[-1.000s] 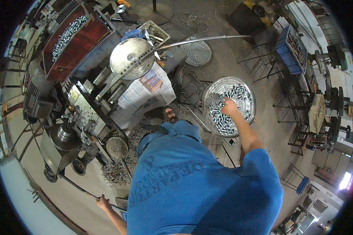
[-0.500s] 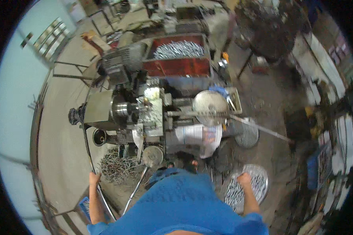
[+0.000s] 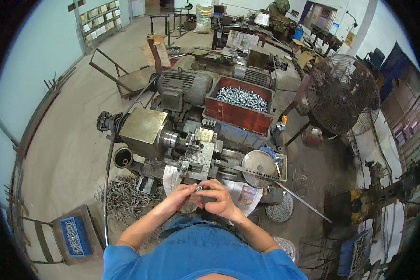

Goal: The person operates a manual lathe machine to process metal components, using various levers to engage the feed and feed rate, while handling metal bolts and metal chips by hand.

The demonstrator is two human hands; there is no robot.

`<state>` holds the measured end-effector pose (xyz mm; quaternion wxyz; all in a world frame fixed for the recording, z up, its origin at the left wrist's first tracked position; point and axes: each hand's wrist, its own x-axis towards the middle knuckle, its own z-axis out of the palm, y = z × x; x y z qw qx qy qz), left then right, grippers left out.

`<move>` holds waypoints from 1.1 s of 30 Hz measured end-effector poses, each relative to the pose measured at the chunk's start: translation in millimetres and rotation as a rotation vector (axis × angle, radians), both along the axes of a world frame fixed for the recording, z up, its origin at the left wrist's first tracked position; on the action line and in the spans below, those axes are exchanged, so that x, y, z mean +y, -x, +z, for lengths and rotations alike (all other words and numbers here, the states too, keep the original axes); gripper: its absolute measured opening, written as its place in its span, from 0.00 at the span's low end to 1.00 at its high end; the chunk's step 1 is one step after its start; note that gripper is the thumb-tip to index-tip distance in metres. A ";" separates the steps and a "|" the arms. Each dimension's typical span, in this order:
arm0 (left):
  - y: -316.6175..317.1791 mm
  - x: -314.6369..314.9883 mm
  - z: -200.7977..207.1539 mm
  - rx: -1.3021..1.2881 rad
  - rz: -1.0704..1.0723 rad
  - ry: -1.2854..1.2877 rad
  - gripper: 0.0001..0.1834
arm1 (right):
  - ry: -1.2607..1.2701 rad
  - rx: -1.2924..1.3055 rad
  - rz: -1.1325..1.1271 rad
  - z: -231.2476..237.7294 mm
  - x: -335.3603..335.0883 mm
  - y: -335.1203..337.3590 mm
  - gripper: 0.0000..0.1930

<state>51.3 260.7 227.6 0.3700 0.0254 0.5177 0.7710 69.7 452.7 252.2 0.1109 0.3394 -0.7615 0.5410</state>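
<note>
My left hand and my right hand meet in front of a small lathe. Between their fingertips is a small shiny metal part, its exact kind too small to make out. Both hands are closed about it. Just beyond them stands the lathe's tool carriage, with the bright chuck to its left. The long lever at the left of the machine has no hand on it.
A red bin of metal parts stands behind the lathe, beside a motor. Metal shavings heap at the lower left, near a blue crate of parts. A large fan and a long rod are on the right.
My left hand has left the long lever, and my right hand has come from above the basin of parts. Both are now together before the lathe with a small metal part. The view has tilted up.
</note>
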 end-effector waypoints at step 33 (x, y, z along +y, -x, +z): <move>-6.5 -266.9 -8.5 0.450 0.754 0.892 0.14 | -1.009 0.123 -0.186 -78.1 -98.9 215.2 0.10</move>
